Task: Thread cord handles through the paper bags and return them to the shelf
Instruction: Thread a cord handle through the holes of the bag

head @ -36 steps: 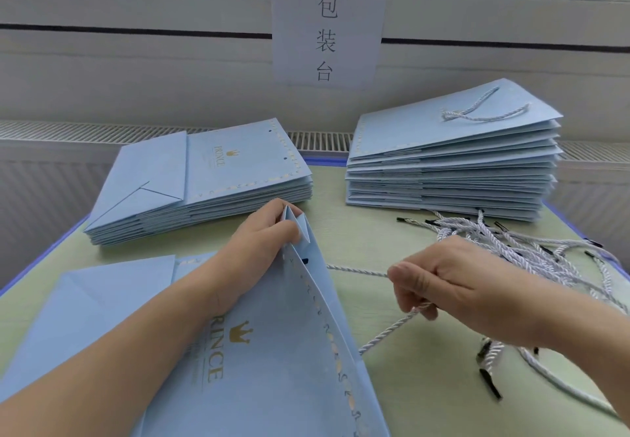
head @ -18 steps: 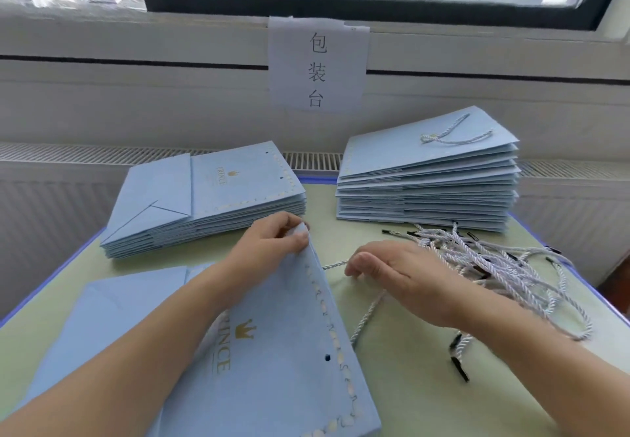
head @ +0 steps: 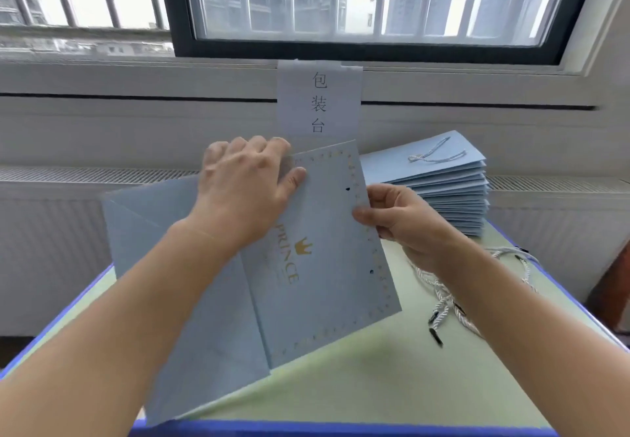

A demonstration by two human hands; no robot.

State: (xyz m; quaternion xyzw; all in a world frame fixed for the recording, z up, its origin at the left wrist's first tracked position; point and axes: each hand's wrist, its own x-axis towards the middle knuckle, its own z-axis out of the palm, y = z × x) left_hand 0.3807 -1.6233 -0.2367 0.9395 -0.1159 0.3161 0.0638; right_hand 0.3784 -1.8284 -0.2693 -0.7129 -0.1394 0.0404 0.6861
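A flat light-blue paper bag (head: 327, 266) with gold "PRINCE" lettering and two punched holes is lifted off the table and tilted toward me. My left hand (head: 245, 187) grips its top left corner, fingers curled over the edge. My right hand (head: 399, 221) pinches the bag's right edge between the two holes. White twisted cords with black tips (head: 450, 303) lie on the table under my right forearm. Whether a cord passes through the bag cannot be seen.
A stack of finished blue bags (head: 439, 191) with a cord handle on top stands at the back right of the green table (head: 375, 378). A paper sign (head: 318, 102) hangs on the wall under the window. The left stack is hidden behind the lifted bag.
Both hands have raised the bag from the table and tilted it up. My right hand left the cord and moved onto the bag's right edge. The camera tilted upward.
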